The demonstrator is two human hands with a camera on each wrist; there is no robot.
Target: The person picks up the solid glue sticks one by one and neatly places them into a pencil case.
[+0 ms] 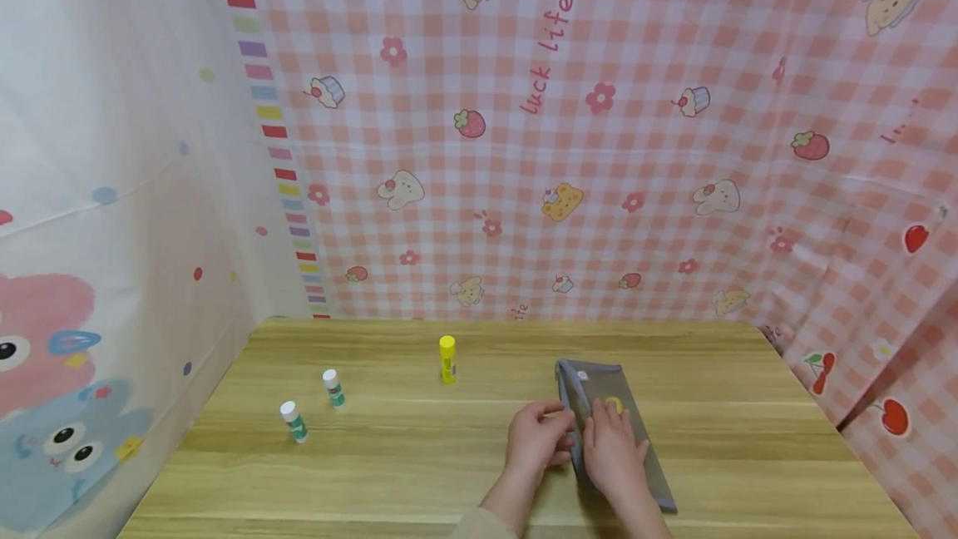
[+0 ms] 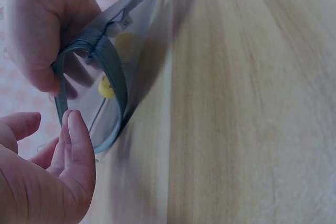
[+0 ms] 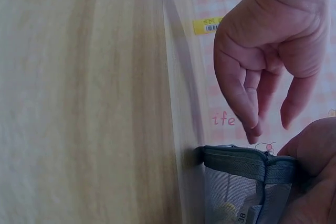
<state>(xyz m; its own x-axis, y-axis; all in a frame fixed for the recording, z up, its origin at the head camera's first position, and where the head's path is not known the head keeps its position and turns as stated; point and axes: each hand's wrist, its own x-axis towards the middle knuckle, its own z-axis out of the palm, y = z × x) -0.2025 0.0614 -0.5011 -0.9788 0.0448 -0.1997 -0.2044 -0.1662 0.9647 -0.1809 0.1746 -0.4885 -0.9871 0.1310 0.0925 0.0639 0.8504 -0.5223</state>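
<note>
A grey mesh zipper pouch (image 1: 636, 439) lies on the table at the right, its mouth facing left and held apart. My right hand (image 1: 617, 452) is over the pouch and, in the left wrist view, grips one side of the rim. My left hand (image 2: 47, 177) is beside the mouth, fingers extended, thumb apart and nothing between them; its fingertips are close to the rim, and contact is unclear. Through the mesh shows a yellow round shape (image 2: 106, 86); whether it is print or a thing inside, I cannot tell.
A yellow glue stick (image 1: 447, 360) stands left of the pouch, towards the back. Farther left stand two green glue sticks with white caps, a nearer glue stick (image 1: 294, 422) and a farther glue stick (image 1: 333, 389). A checked curtain (image 1: 509, 156) hangs behind the wooden table (image 1: 389, 472).
</note>
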